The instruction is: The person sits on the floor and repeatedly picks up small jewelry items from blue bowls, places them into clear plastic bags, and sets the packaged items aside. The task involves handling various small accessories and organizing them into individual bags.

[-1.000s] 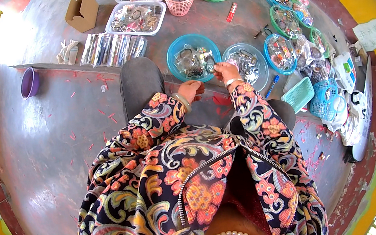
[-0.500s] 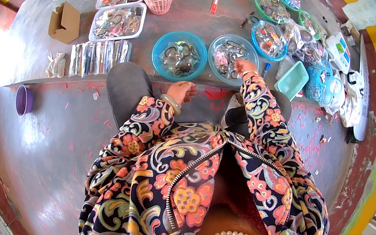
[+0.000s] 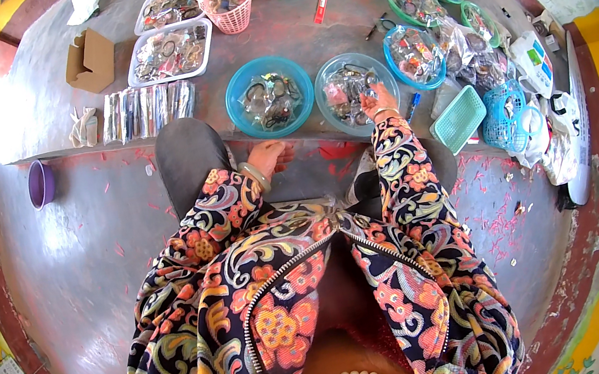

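My right hand point(image 3: 379, 102) reaches over the near right rim of a clear light-blue bowl point(image 3: 327, 115). Its thumb and fingers are apart, at the small plastic packets point(image 3: 356, 86) inside, which show dark rings and a pink piece. My left hand point(image 3: 269, 157), with a pale bangle on the wrist, is in front of the ledge by my knee. Its fingers are curled inward, and whether anything is in them is hidden. Just beyond it stands a blue bowl point(image 3: 232, 110) of similar packets, left of the clear one.
Another blue bowl point(image 3: 391, 65), a blue marker pen point(image 3: 414, 106) and a green basket point(image 3: 458, 121) lie to the right. Bundled slim packets point(image 3: 149, 112), gloves point(image 3: 83, 128), a cardboard box point(image 3: 89, 61) and white trays point(image 3: 170, 75) are left. A pink basket point(image 3: 232, 20) stands behind.
My right hand has moved farther over the clear bowl, and its fingers have spread from a curled shape. My left hand has come slightly lower and nearer. The whole view has shifted a little.
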A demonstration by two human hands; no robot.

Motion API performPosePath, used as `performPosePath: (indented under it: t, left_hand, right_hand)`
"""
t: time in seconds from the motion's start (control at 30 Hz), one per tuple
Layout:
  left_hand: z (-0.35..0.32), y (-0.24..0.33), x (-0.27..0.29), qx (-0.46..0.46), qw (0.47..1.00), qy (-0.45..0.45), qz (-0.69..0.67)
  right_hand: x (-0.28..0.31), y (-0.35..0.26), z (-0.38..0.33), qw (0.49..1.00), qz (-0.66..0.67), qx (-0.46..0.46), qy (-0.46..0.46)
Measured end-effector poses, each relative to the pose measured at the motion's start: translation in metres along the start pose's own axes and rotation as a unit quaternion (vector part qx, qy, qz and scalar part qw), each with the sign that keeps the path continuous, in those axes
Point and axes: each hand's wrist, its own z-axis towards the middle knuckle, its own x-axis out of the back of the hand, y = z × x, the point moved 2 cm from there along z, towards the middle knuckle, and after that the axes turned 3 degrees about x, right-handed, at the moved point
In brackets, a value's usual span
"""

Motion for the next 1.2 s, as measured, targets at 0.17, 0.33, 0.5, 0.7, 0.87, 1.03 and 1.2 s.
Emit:
performPosePath:
  t: [0.17,0.33,0.5,0.7,0.87,1.03,1.2]
  left_hand:
    - [0.003,0.001,-0.004,0.008,1.0,-0.005,0.006]
    - [0.0,-0.001,-0.002,0.004,1.0,0.011,0.014]
    - [0.001,0.002,0.001,0.001,1.0,-0.007,0.023]
    - [-0.005,0.014,0.006,-0.037,0.998,0.006,-0.054]
    - [-0.019,0.029,0.0,-0.018,0.976,-0.037,-0.213]
    - [-0.006,0.013,0.001,-0.097,0.972,-0.076,-0.198]
    - [0.009,0.011,0.008,-0.138,0.955,-0.118,-0.234]
  right_hand:
    - [0.004,0.003,0.016,1.0,0.006,0.023,0.0]
    - [-0.003,0.003,0.004,0.985,-0.042,0.142,0.088]
    - [-0.029,-0.003,-0.037,0.971,-0.113,0.201,0.063]
    - [-0.063,0.024,-0.126,0.942,-0.202,0.184,-0.195]
    - [-0.054,0.07,-0.201,0.83,-0.381,0.172,-0.369]
    - [-0.032,0.089,-0.219,0.804,-0.393,0.154,-0.419]
    - [-0.028,0.083,-0.191,0.868,-0.333,0.099,-0.355]
